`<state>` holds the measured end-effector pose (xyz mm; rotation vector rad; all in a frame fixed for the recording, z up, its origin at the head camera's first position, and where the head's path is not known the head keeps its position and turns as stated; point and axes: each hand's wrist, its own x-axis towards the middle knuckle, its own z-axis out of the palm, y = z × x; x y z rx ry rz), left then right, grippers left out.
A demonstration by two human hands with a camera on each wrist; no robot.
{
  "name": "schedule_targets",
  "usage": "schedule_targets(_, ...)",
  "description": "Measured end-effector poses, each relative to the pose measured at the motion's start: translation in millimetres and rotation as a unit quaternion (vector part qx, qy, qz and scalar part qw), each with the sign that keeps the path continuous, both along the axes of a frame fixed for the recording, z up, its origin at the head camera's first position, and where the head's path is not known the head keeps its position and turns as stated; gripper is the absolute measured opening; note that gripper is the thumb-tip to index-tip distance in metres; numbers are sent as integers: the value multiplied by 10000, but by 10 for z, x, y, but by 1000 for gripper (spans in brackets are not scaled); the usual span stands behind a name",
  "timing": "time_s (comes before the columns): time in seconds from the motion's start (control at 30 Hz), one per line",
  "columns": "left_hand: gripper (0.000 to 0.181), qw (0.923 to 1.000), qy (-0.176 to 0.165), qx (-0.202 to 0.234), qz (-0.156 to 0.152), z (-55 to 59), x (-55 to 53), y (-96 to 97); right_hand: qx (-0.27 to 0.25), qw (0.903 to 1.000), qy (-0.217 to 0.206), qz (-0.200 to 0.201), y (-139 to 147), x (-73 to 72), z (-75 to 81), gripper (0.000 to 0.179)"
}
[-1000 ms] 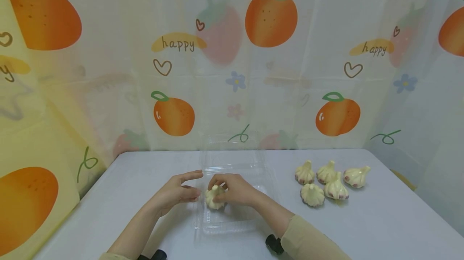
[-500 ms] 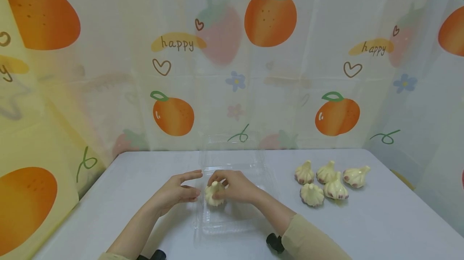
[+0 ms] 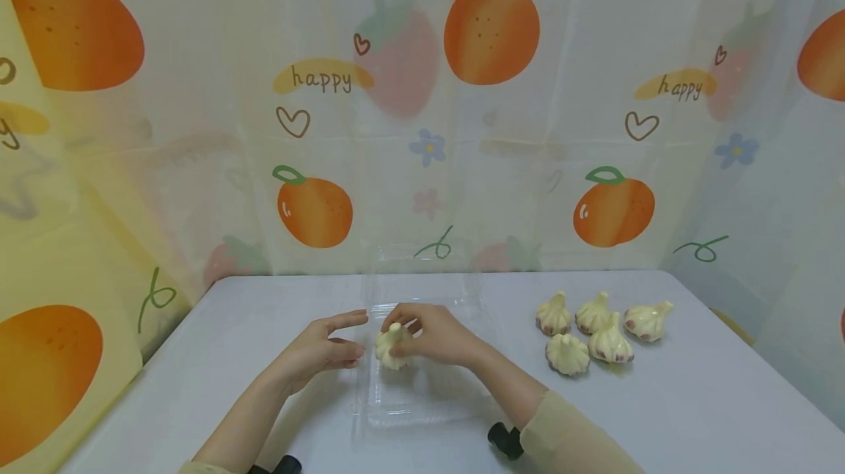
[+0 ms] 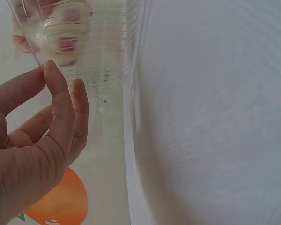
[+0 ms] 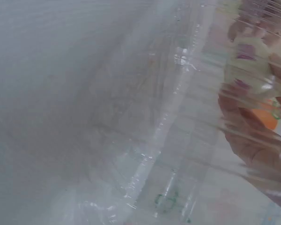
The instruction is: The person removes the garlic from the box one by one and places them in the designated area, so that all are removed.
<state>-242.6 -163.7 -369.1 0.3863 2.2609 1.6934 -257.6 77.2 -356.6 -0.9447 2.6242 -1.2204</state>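
Observation:
A clear plastic clamshell box lies open on the table, its lid raised at the back. My right hand grips a whole garlic bulb by its sides, stem up, within the left part of the box. Whether the bulb touches the box floor I cannot tell. In the right wrist view the bulb shows blurred through the plastic wall. At the box's left rim, my left hand has fingertips on the edge; the left wrist view shows thumb and finger pinching that rim.
Several garlic bulbs sit together on the right side of the white table. Behind the table hangs a fruit-printed curtain. Black wrist mounts are on both forearms.
My right hand has shifted slightly away from me, toward the back of the box, carrying the garlic bulb with it. The left hand has stayed in place.

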Motion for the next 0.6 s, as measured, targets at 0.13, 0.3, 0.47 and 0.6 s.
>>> schedule_targets(0.13, 66, 10000, 29, 25, -45, 2, 3, 1, -83, 9999, -66, -26, 24, 24, 35, 22)
schedule_targets(0.3, 66, 10000, 16, 12, -26, -1, 5, -5, -161, 9999, -50, -37, 60, 57, 64, 23)
schedule_targets(0.47, 66, 10000, 35, 28, -44, -3, 5, 3, -232, 9997, -17, -71, 122, 68, 90, 24)
schedule_targets(0.6, 66, 10000, 20, 14, -17, 1, 5, 17, -332, 9994, -15, -129, 190, 76, 136, 24)
